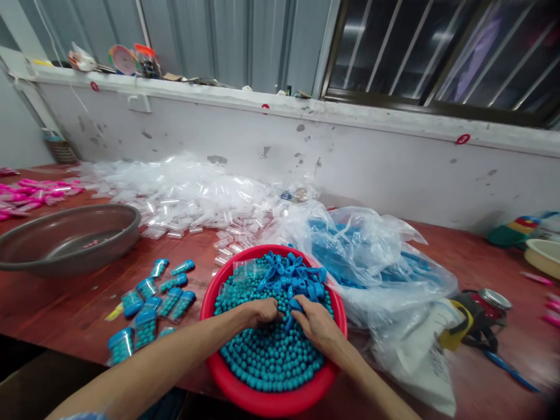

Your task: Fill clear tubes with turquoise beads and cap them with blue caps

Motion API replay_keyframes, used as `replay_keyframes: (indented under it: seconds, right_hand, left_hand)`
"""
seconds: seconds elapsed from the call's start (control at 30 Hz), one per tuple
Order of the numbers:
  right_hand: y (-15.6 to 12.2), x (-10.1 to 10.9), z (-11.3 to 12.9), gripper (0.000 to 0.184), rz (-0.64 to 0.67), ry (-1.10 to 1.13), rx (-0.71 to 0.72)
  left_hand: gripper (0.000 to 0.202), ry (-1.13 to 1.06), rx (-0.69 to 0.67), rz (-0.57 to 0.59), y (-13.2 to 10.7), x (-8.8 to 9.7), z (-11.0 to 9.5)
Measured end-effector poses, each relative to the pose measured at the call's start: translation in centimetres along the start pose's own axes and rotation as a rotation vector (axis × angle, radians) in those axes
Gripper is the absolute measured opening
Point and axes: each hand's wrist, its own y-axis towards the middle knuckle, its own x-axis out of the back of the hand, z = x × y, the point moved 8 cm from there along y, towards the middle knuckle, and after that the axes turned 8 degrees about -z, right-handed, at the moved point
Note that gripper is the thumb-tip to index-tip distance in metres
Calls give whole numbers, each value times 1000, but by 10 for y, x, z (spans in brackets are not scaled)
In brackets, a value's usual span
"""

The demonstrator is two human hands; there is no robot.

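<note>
A red basin (275,402) full of teal beads (273,364) stands before me. My left hand (265,312) is closed, its fingertips down among the beads; whatever it may grip is hidden. Close beside it, my right hand (315,322) pinches a blue plastic cap (296,304) between thumb and fingers. More blue caps (291,271) are heaped on the beads at the basin's far right. A few clear plastic tubes (245,268) lie on the beads at the far left. Left of the basin, several bead-filled tubes with blue caps (146,328) rest on the table.
Behind the basin spreads a big pile of clear tubes (188,192). A plastic bag of blue pieces (367,256) lies to the right, near a yellow-and-black object (457,326). A grey basin (70,239) and pink pieces (35,192) are on the left of the red table (175,256).
</note>
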Motion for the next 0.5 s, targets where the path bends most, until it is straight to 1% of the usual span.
replay_keyframes:
  seconds: [0.07,0.13,0.2,0.3,0.33,0.37,0.43,0.5]
  right_hand:
    - [2,13,-8,27,-74,136,-68]
    - [2,20,-15,33,-110,284,-128]
    - [3,16,-21,32,-83,466,-184]
    - [4,0,-23,21,28,694,-268]
    - [5,-3,-21,21,48,716,-275]
    - [6,-3,-20,22,41,699,-262]
    - [9,4,-16,21,-39,591,-187]
    - [10,13,-12,24,-126,455,-109]
  left_hand:
    - [22,-91,55,39,-7,6,1]
    - [22,-197,67,47,-15,14,-4]
    - [30,-284,63,40,-21,22,-11]
    - [42,-338,57,17,-28,28,-17]
    - [44,-335,60,8,-29,28,-17]
    - [43,-322,65,-6,-30,28,-15]
    - [35,-268,89,-54,-30,29,-7]
    - [22,-179,127,-127,-29,32,3]
